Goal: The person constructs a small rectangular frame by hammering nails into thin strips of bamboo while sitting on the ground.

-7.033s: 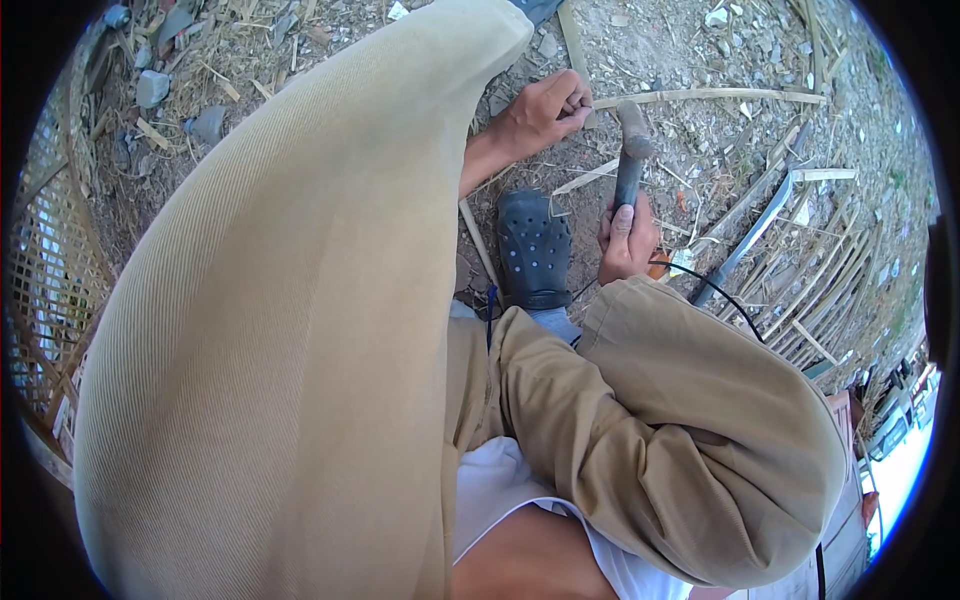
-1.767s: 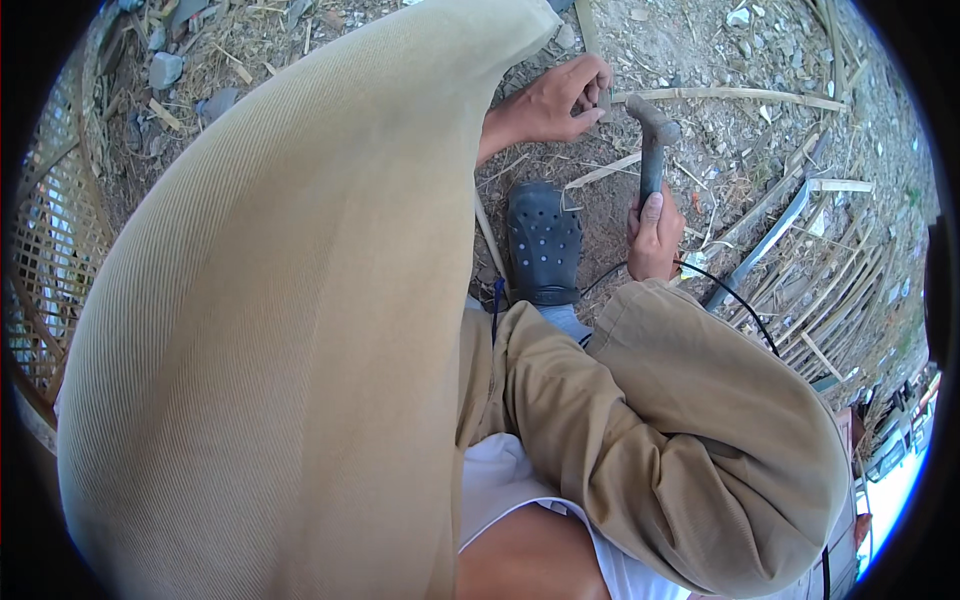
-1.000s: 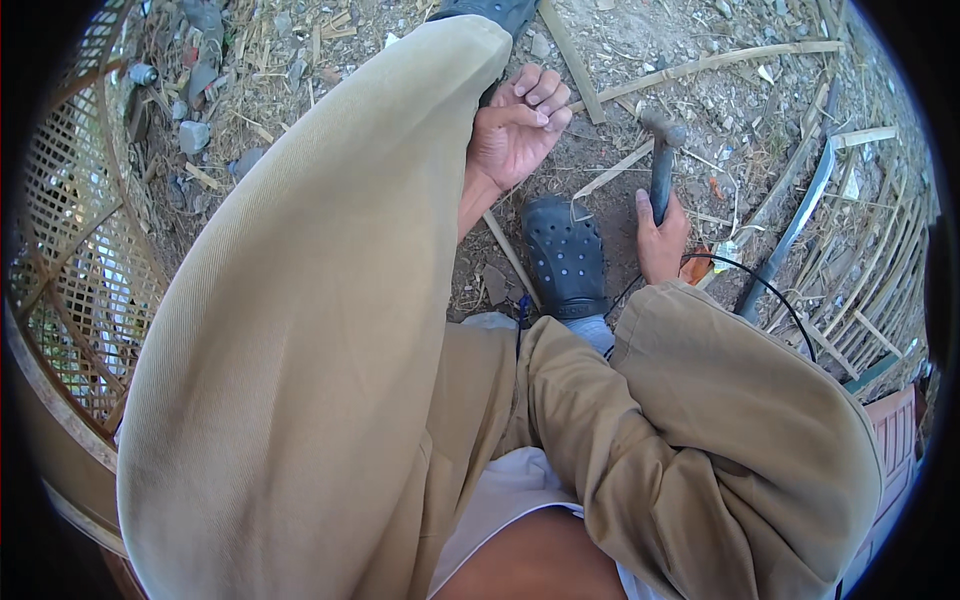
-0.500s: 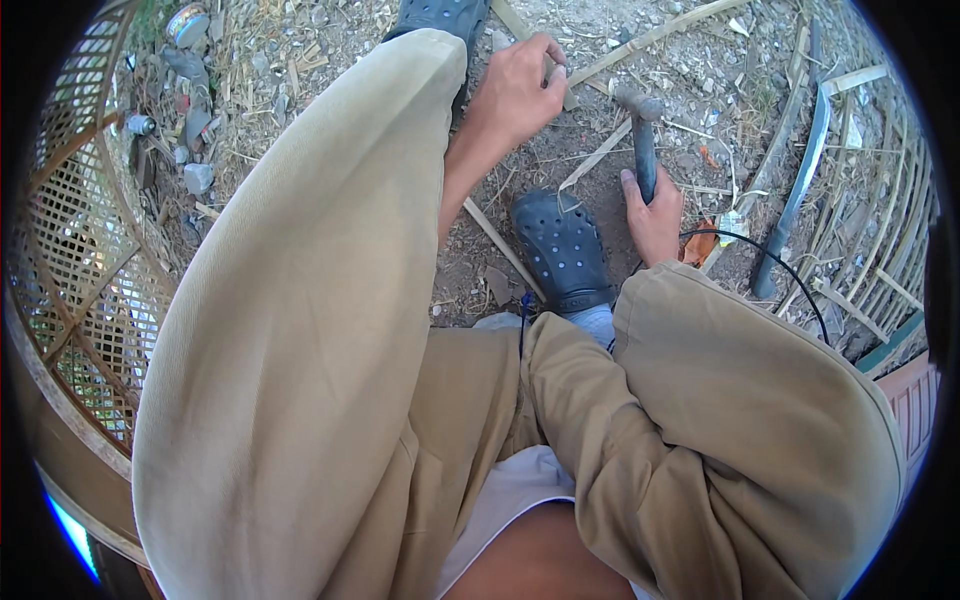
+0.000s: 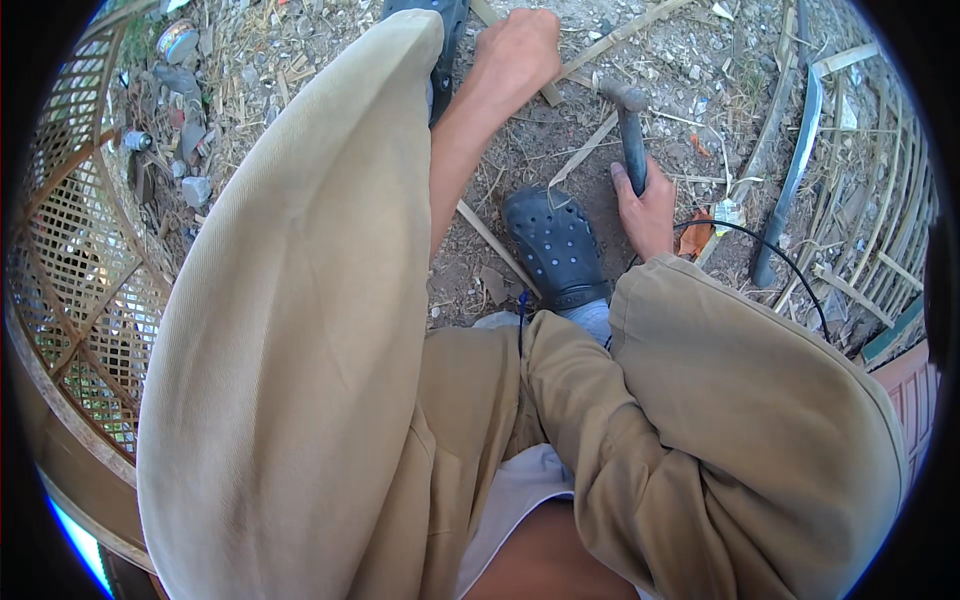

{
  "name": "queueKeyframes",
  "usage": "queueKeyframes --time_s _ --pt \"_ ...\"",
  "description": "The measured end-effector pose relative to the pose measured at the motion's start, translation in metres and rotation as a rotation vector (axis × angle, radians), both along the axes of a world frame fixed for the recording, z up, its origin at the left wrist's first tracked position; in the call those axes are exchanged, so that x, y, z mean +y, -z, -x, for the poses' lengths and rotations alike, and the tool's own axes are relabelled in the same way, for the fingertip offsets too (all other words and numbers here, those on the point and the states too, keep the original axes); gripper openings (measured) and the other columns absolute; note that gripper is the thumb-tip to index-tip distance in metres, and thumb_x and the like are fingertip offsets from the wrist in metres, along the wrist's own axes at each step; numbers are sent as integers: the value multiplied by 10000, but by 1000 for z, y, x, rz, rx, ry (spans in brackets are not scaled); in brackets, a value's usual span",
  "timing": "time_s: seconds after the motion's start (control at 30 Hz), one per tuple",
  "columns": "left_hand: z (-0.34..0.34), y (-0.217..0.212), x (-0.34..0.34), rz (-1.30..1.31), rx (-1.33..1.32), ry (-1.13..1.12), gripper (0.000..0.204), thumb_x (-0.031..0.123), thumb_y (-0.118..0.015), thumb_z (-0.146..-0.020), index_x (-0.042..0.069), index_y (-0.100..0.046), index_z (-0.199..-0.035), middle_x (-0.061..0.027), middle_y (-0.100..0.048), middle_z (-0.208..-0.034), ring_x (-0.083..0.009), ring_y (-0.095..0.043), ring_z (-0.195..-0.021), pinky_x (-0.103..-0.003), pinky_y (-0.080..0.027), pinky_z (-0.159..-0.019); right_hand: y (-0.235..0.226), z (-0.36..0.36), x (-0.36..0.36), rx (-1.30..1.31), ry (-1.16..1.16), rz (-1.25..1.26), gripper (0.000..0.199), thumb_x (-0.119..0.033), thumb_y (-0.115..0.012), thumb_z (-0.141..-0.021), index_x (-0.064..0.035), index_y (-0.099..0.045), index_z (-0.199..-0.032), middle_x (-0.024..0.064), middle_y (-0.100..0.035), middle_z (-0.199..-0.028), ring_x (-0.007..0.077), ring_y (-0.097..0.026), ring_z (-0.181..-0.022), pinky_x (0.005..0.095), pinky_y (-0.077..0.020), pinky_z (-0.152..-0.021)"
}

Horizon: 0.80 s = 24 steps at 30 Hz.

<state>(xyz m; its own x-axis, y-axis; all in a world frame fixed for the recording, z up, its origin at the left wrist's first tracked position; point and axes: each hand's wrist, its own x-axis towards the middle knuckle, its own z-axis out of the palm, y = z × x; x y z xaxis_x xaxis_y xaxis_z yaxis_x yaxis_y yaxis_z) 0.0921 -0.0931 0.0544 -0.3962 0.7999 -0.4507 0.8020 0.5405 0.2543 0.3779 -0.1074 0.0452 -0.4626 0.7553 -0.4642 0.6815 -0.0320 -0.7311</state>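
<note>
My right hand (image 5: 648,210) is wrapped round the dark handle of a hammer (image 5: 630,130), whose worn metal head points up and away from me. Beyond my raised left knee, my left hand (image 5: 518,50) is curled closed with its back to me. Its fingertips are hidden, and so is anything they may hold. Directly beneath that hand runs a short wooden strip (image 5: 549,93), partly covered by it. A longer wooden strip (image 5: 625,35) slants away to the right from close by the hand.
At the right lie a long-bladed machete (image 5: 795,180) with a dark handle and a slatted wooden frame (image 5: 885,200). A woven lattice panel (image 5: 80,260) curves along the left. My dark clog (image 5: 552,245) stands between the hands. A black cable (image 5: 770,245) loops by my right knee.
My left hand has moved up and slightly forward, its wrist turning so the fingers no longer show. The hammer stays in my right hand, shifted a little with the view.
</note>
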Motion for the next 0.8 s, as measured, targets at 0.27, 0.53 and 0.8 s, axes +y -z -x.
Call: queueKeyframes --time_s 0.27,0.53,0.8 --pt "0 28 -1 -18 -54 9 296 161 -721 -870 -23 -773 -1095 -280 -762 -1100 -444 -743 -1081 -540 -588 -970 0 -1 0 13 7 -7 236 -212 -724 -1012 15 -661 -1030 134 -548 -651 182 -458 -587 405 -453 -598" --pt "1 34 -1 -206 -89 -97 258 137 -653 -878 -53 -789 -987 -325 -752 -997 -480 -749 -1002 -548 -594 -894 -5 5 0 26 -11 -3 236 -212 -717 -1014 15 -661 -1048 133 -551 -659 179 -458 -591 405 -450 -597" --pt "3 34 7 -33 -97 -86 271 162 -694 -853 -56 -787 -983 -336 -746 -1004 -478 -750 -997 -555 -590 -884 0 2 0 36 -1 10 245 -220 -718 -1017 10 -637 -994 136 -545 -652 187 -455 -588 412 -445 -594"
